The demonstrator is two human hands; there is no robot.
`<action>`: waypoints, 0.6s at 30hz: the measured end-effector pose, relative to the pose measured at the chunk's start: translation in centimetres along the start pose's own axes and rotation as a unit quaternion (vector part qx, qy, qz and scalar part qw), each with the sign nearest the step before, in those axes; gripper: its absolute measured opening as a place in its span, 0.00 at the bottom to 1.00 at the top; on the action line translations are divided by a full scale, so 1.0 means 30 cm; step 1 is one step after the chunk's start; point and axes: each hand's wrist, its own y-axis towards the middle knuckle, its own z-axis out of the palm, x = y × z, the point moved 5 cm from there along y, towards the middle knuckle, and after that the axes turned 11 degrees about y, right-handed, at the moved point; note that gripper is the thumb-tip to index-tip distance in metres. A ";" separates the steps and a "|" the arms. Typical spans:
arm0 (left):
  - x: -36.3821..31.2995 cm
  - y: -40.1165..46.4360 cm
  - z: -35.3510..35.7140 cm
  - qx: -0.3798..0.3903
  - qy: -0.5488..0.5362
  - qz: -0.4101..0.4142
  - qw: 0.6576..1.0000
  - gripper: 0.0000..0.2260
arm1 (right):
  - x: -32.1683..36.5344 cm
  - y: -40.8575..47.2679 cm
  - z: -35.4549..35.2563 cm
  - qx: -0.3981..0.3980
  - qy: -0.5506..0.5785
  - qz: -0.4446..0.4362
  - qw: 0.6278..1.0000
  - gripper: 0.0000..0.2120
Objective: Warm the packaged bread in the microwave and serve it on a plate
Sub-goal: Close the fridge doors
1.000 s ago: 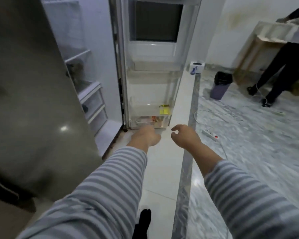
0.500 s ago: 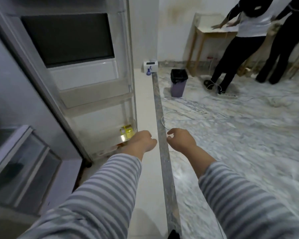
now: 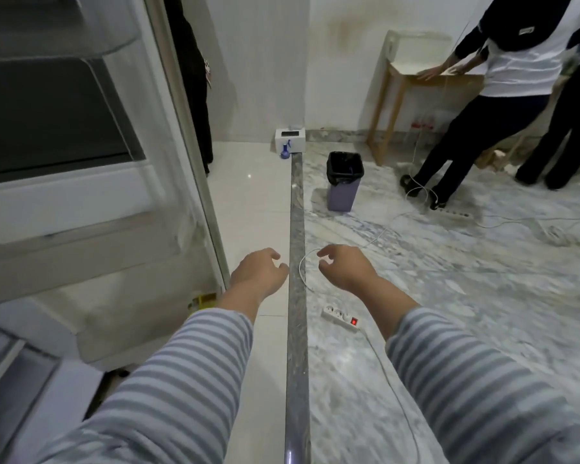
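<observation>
My left hand (image 3: 258,274) and my right hand (image 3: 344,267) reach out side by side over the floor, fingers loosely curled, each holding nothing. To my left stands the open fridge door (image 3: 91,202) with clear shelves on its inside. A small yellow item (image 3: 203,301) shows at the bottom of the door shelf. No packaged bread, microwave or plate is in view.
A grey stone strip (image 3: 297,296) divides white tiles from marble floor. A power strip (image 3: 340,318) and white cables lie on the marble. A purple bin (image 3: 344,185) stands further off; a white box and blue spray bottle (image 3: 285,152) by the wall. Two people stand by a wooden table (image 3: 416,78).
The view has swung right, away from the fridge interior toward the room. Both hands stay held out and hold nothing. The door has come closer on my left.
</observation>
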 end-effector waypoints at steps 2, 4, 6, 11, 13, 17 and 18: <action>-0.047 0.084 -0.035 -0.030 0.002 -0.002 1.000 0.16 | 0.007 0.123 -0.054 0.006 0.011 -0.021 1.000 0.16; -0.074 0.174 -0.075 -0.056 0.006 -0.017 0.998 0.16 | 0.028 0.244 -0.092 0.010 0.021 -0.043 0.999 0.16; -0.088 0.276 -0.122 -0.077 0.001 -0.033 0.996 0.16 | 0.068 0.366 -0.116 0.013 0.021 -0.071 0.997 0.16; -0.120 0.534 -0.260 -0.174 -0.029 -0.054 0.983 0.17 | 0.188 0.663 -0.142 0.015 0.026 -0.140 0.990 0.15; -0.133 0.620 -0.327 -0.230 -0.037 -0.061 0.970 0.17 | 0.242 0.776 -0.144 0.020 0.028 -0.158 0.987 0.15; -0.124 0.738 -0.444 -0.318 -0.018 -0.087 0.944 0.17 | 0.371 0.969 -0.137 0.041 0.036 -0.208 0.977 0.15; -0.113 0.760 -0.471 -0.334 -0.017 -0.095 0.937 0.17 | 0.408 1.011 -0.137 0.045 0.046 -0.224 0.972 0.15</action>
